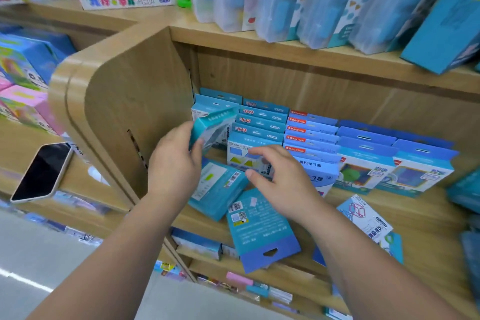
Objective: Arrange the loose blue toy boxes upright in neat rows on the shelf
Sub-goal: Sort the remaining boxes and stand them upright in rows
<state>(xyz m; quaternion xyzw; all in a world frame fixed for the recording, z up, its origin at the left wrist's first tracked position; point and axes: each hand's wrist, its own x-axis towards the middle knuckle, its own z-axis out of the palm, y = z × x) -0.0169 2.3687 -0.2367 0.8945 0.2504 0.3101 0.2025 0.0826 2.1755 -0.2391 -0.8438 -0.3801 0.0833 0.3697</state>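
The left hand [174,163] gripped a blurred, probably light and stiff teal cardboard toy box [211,127] by its edges; the right hand [281,176] hovered with fingers spread, holding nothing, over the wooden shelf [415,218].

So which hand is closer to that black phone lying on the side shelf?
Left. The left hand is just across the wooden side panel from the phone; the right hand is further right, over the boxes.

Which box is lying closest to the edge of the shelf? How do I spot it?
Find the wooden shelf with rows of upright blue boxes. Below the right hand, a teal box lies flat, overhanging the front edge. Only it shows barcodes and a dark blue hang tab pointing towards you.
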